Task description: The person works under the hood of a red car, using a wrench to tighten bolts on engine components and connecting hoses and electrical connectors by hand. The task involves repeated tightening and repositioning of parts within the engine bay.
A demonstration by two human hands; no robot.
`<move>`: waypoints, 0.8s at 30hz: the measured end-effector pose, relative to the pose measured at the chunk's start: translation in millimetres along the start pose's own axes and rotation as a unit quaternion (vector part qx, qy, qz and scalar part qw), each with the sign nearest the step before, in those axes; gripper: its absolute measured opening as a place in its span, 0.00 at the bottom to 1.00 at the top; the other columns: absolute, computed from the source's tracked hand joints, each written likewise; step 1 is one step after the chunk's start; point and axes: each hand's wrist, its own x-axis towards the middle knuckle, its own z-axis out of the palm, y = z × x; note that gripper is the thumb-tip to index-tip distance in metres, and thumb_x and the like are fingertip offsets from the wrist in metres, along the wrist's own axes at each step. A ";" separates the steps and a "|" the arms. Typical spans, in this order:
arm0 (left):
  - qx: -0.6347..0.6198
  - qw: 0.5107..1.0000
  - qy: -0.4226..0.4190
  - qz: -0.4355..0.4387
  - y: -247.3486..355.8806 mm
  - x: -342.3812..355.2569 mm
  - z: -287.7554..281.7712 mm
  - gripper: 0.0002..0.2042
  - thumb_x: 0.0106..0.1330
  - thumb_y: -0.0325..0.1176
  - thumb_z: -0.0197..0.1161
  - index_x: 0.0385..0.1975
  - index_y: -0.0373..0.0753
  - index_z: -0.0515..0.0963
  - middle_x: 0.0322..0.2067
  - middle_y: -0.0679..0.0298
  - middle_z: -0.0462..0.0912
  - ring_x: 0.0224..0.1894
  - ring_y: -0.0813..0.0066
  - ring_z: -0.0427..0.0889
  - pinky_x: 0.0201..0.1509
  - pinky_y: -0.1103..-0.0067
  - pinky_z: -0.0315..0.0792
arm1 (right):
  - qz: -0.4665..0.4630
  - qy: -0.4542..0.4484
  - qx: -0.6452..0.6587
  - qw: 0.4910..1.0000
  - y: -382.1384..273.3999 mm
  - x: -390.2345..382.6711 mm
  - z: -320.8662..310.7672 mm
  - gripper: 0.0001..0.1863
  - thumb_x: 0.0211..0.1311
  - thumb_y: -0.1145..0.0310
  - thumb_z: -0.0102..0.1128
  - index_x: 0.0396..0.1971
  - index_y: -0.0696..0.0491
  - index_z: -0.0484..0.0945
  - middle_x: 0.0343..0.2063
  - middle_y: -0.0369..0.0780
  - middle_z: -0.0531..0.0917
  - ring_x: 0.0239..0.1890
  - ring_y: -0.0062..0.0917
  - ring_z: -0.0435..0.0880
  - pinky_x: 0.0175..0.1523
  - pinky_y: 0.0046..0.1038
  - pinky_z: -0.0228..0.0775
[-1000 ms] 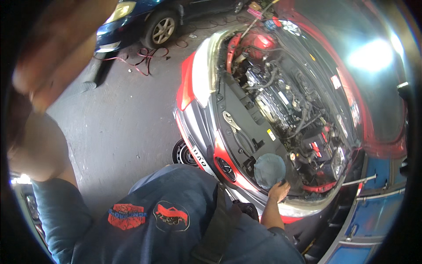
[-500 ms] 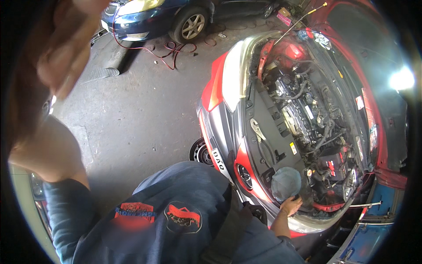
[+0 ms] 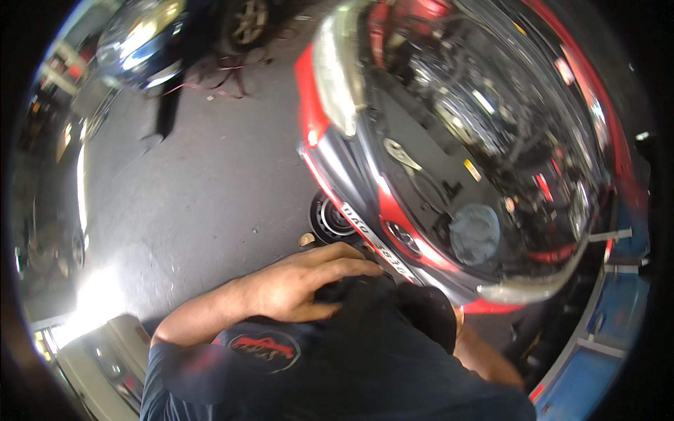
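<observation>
My left hand (image 3: 298, 284) reaches across my chest, its fingers and thumb curled around a black fabric item (image 3: 365, 291) whose kind I cannot make out. Beside it, a dark rounded bulge (image 3: 430, 312) covers my right hand; only the wrist and forearm (image 3: 484, 356) show. Ahead is a red car (image 3: 428, 254) with its engine bay exposed. On its black front panel (image 3: 428, 130) lie a round, blue-grey cloth-like piece (image 3: 474, 234) and, farther up, a metal wrench-like tool (image 3: 401, 154). Neither hand touches these two.
A wheel (image 3: 331, 216) lies on the floor by the red car's bumper. Farther off stands a dark blue car (image 3: 144, 49), with a red hose (image 3: 225, 70) on the floor near it. Blue cabinets (image 3: 618, 305) stand at the right, a pale vehicle (image 3: 102, 358) at lower left.
My left hand has come down from the upper left to my chest. My right hand has left the blue-grey piece and drawn back toward my body. The view has shifted and blurred.
</observation>
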 end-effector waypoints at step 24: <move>0.078 0.940 0.331 0.002 -18.1 -96.1 -66.1 0.14 0.64 0.39 0.62 0.42 0.36 0.78 0.31 0.63 0.77 0.30 0.69 0.76 0.35 0.76 0.73 | -0.537 -0.282 -0.200 0.770 -246.8 -35.8 259.6 0.24 0.67 0.60 0.47 0.57 0.59 0.68 0.54 0.56 0.69 0.53 0.44 0.75 0.57 0.38 0.70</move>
